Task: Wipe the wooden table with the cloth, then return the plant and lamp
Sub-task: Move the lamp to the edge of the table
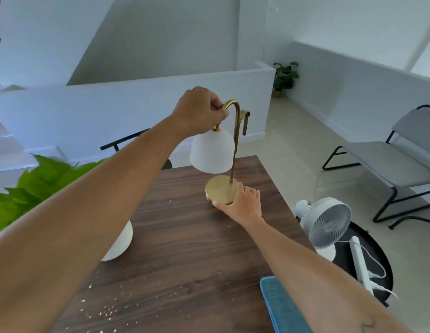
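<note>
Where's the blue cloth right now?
In the head view, the blue cloth lies on the wooden table at its near right edge, partly under the right forearm, with the white fan beyond that edge.

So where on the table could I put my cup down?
The dark wooden table is bare in the middle, between the white round plant pot, the brass lamp with white shade and the blue cloth. It's crowded at the far end, where both hands hold the lamp.
</note>
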`<state>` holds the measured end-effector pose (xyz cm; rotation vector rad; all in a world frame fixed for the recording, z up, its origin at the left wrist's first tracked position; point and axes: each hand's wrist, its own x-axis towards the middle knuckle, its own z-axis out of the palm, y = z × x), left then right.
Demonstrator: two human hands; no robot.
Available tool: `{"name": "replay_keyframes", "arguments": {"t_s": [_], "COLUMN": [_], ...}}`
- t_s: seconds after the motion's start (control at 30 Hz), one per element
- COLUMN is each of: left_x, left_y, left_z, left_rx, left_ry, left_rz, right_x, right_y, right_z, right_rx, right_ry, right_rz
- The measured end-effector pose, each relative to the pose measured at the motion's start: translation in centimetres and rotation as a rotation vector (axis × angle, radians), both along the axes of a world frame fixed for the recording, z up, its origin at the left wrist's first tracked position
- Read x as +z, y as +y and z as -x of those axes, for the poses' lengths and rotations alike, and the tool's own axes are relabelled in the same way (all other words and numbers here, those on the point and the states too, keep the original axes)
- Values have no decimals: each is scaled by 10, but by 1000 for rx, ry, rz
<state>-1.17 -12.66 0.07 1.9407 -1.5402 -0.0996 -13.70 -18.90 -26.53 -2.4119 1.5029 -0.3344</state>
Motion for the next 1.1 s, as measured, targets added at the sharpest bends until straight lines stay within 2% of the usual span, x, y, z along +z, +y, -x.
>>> {"name": "replay_keyframes", "arguments": {"t_s": [0.53,0.93,1.1], "left_x": [-21,-37,-36], "left_y": [-134,-174,-175], "left_z": [12,-4,-10], "left_rx": [31,83,56], "left_ry": [95,194,171], "left_rz": [-5,-29,-64], "right_x": [-12,-22,-22], "right_y": [-136,-166,-163], "right_z": [17,3,-1], "right_rx": [9,11,5], "right_ry": [112,97,97], "right_rz": [-38,-78,-116]}}
